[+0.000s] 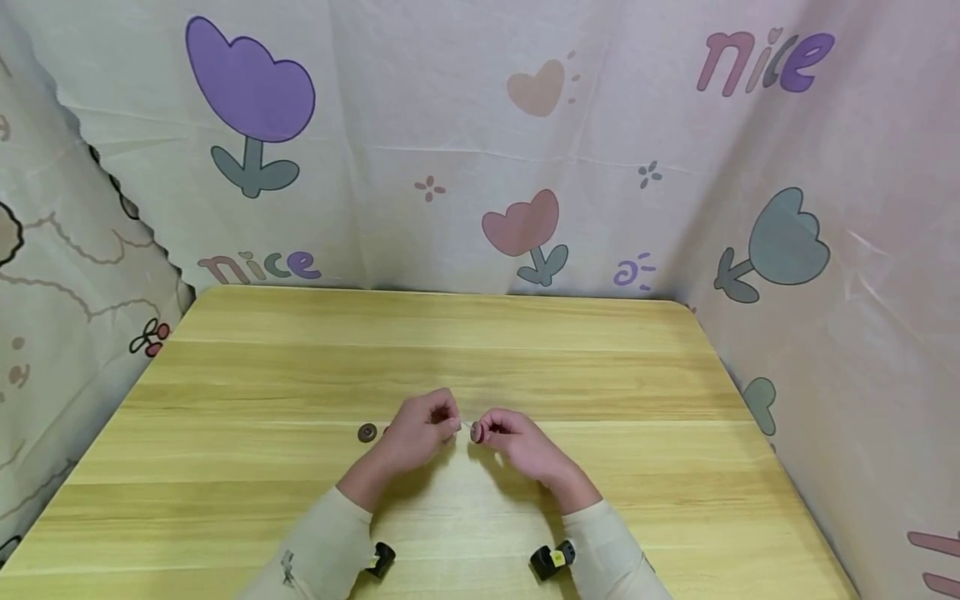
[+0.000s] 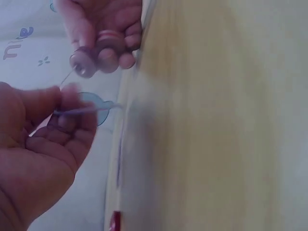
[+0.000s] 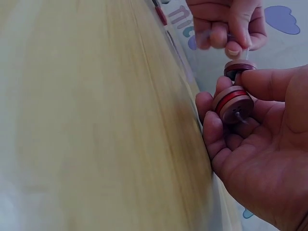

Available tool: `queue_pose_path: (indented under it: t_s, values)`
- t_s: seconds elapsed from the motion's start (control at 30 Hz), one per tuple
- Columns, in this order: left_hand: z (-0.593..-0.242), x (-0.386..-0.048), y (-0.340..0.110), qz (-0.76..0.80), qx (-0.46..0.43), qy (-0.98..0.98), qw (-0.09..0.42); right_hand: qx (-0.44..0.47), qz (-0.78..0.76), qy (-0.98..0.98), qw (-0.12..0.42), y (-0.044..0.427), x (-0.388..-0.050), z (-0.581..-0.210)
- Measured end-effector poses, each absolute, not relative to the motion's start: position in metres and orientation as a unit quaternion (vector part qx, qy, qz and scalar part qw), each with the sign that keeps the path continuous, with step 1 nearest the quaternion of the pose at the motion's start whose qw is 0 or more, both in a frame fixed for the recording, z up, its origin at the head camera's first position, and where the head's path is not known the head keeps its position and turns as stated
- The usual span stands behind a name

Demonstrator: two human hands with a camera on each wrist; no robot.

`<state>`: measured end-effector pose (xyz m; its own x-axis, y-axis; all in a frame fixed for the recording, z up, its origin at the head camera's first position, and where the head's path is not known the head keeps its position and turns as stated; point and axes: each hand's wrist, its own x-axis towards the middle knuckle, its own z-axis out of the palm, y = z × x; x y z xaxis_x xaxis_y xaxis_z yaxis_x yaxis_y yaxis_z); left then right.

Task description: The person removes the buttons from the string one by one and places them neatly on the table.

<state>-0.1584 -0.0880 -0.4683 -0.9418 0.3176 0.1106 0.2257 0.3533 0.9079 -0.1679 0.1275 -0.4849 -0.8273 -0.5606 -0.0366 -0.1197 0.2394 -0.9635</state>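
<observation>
My left hand (image 1: 424,430) pinches a thin, pale string (image 2: 79,110) between thumb and fingers; in the left wrist view its loose end sticks out past the fingers. The string runs to a brown round button-like disc (image 2: 83,63) in my right hand (image 1: 527,447). In the right wrist view, my right thumb and fingers grip that disc (image 3: 239,67), and a red-and-brown stack of discs (image 3: 234,104) rests against the curled fingers, a bit of string coming out of its face. Both hands are close together above the table.
On the wooden table (image 1: 262,375) a brown round disc (image 1: 367,432) lies left of my left hand, with part of another showing beside that hand. Black devices (image 1: 552,560) are at both sleeves. A patterned cloth (image 1: 420,100) hangs behind the table.
</observation>
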Motion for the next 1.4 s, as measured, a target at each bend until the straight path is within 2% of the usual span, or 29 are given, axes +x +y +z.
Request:
queue_pose_path:
  t_s: [0.17, 0.53, 0.87, 1.4]
  values:
    - [-0.472, -0.157, -0.082, 0.551, 0.141, 0.822, 0.032, -0.218, -0.582, 0.759, 0.196, 0.127, -0.168, -0.484]
    - [-0.474, -0.155, -0.080, 0.549, 0.143, 0.820, 0.074, -0.225, -0.580, 0.758, 0.198, 0.128, -0.167, -0.485]
    - [-0.476, -0.155, -0.078, 0.503, 0.175, 0.846, 0.037, -0.232, -0.577, 0.760, 0.190, 0.128, -0.167, -0.485]
    - [-0.474, -0.155, -0.088, 0.504, 0.127, 0.852, 0.068, -0.235, -0.574, 0.760, 0.193, 0.130, -0.169, -0.487]
